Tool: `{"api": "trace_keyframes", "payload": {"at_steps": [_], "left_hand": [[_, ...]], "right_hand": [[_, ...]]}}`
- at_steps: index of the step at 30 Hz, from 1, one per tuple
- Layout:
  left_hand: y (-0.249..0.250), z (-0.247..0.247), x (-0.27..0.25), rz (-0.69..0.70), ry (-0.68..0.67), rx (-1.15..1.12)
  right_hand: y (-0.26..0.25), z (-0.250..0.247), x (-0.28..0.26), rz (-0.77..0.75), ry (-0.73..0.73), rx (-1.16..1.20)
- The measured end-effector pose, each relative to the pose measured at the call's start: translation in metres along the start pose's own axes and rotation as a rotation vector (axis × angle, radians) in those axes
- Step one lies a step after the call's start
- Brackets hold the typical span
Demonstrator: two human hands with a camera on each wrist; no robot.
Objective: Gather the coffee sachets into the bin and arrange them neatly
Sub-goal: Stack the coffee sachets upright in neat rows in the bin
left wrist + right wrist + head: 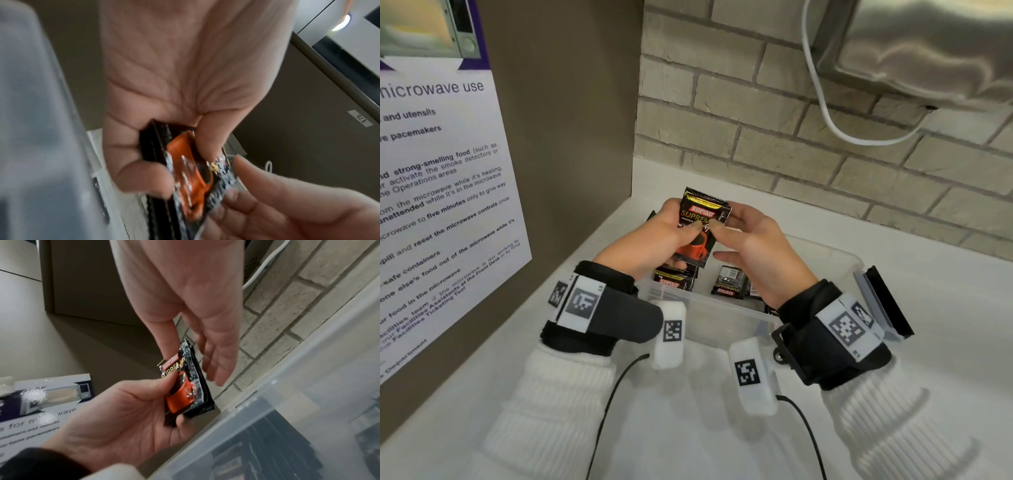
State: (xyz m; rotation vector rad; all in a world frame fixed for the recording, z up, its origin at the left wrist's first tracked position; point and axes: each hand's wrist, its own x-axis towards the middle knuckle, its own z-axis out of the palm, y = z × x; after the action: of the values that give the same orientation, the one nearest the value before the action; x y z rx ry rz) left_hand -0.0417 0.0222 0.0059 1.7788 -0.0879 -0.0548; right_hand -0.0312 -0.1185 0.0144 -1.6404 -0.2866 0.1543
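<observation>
Two sachets in bin (825,255), head view only.

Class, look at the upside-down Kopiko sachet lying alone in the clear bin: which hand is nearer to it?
Right. The right hand hovers just above the upside-down sachet; the left hand is farther off.

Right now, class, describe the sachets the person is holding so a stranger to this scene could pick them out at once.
Start at the clear plastic bin on the white counter by the brick wall. Above its far left corner, the left hand and right hand together grip a small stack of sachets. Unlike the sachets lying in the bin, it is raised and upright, its front showing an orange cup.
</observation>
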Motion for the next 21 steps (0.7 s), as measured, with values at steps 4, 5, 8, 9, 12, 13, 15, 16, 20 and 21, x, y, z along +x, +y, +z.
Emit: {"api": "trace_keyframes", "payload": {"at_steps": [4,5,8,9,12,13,15,16,20,21], "left_hand": [[-0.001,-0.01,-0.002,-0.065,-0.094,0.017],[-0.002,-0.013,-0.003,-0.077,-0.118,0.02],[-0.005,-0.026,-0.002,-0.044,-0.061,0.012],[-0.007,-0.031,-0.001,-0.015,0.002,0.02],[-0.012,-0.041,0.002,0.025,0.156,0.092],[-0.014,-0.043,0.002,0.02,0.171,0.145],[-0.017,-0.045,0.002,-0.011,0.152,0.284],[-0.018,-0.045,0.002,-0.032,0.127,0.364],[-0.021,-0.037,0.001,-0.116,0.025,0.641],[-0.022,-0.034,0.002,-0.129,0.017,0.687]], "right_hand": [[0.004,0.008,0.001,-0.012,0.07,-0.05],[0.006,0.009,0.001,0.001,0.087,-0.043],[0.015,0.013,0.0,0.07,0.135,-0.077],[0.02,0.015,0.0,0.095,0.157,-0.133],[0.036,0.021,0.003,0.183,0.161,-0.281],[0.038,0.024,0.004,0.212,0.134,-0.307],[0.04,0.028,0.008,0.262,0.066,-0.38],[0.04,0.029,0.012,0.295,0.035,-0.436],[0.037,0.037,0.02,0.38,-0.074,-0.709],[0.036,0.039,0.02,0.379,-0.106,-0.774]]}}
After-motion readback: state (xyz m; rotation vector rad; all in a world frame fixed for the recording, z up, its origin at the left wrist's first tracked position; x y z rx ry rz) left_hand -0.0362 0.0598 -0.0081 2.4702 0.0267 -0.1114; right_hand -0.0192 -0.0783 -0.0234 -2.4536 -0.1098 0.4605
